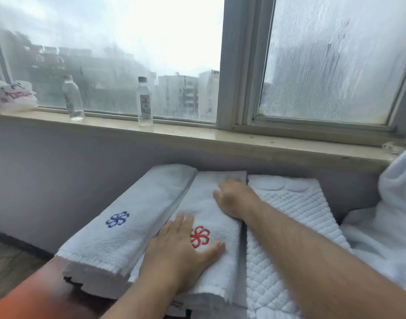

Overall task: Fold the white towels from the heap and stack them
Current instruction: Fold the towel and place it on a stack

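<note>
A folded white towel with a red flower emblem [220, 226] lies in the middle, between two other piles. My left hand [181, 252] presses flat on its near part, fingers straight, beside the emblem. My right hand [234, 199] rests on its far part, fingers bent down onto the cloth. To the left sits a stack of folded white towels, the top one with a blue emblem [133, 217]. To the right lies a folded quilted white mat [289, 215]. A heap of loose white cloth [386, 226] fills the right edge.
A window sill [197, 137] runs across behind the towels, with two clear plastic bottles [72, 97] [145, 102] and a plastic bag [12, 95] at the far left. A dark wooden surface [59, 293] shows under the stacks; wooden floor lies at the left.
</note>
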Demonstrator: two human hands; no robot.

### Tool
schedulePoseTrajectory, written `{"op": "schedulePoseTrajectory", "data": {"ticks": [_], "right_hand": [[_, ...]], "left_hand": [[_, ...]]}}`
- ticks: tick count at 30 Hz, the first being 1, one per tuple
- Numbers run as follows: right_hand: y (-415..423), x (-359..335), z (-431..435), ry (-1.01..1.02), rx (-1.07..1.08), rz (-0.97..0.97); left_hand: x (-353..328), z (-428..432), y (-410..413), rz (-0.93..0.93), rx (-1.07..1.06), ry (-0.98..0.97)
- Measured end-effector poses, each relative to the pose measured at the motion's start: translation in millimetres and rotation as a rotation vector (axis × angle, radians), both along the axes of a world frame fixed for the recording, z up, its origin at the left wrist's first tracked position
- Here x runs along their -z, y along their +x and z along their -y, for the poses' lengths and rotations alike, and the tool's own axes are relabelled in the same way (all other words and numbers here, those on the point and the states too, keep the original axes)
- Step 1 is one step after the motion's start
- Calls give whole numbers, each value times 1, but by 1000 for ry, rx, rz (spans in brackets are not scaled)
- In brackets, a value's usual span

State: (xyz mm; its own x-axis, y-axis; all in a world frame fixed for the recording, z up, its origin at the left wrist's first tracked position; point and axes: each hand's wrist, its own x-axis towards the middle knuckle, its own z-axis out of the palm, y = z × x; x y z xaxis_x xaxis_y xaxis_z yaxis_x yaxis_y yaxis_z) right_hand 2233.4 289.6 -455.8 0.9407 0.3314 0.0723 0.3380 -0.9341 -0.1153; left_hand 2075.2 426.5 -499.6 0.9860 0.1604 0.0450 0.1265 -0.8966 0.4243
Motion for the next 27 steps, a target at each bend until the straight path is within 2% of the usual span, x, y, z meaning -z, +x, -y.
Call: {"op": "schedulePoseTrajectory", "data": {"ticks": [3,6,11,15,21,27], "right_hand": [[-34,-13,10,41,30,79],[-83,-19,37,95,-14,135],[-170,-25,112,246,-33,235],[-212,-37,173,353,20,321],[-272,-25,282,486,170,448],[-301,33,365,654,409,520]], "left_hand": [[-11,1,-5,-58,28,47],[-8,7,-29,17,47,37],[-6,32,-85,333,142,-329],[-28,86,-106,464,221,-431],[-40,203,-122,446,428,-523],[-2,300,-123,351,525,-645]]}}
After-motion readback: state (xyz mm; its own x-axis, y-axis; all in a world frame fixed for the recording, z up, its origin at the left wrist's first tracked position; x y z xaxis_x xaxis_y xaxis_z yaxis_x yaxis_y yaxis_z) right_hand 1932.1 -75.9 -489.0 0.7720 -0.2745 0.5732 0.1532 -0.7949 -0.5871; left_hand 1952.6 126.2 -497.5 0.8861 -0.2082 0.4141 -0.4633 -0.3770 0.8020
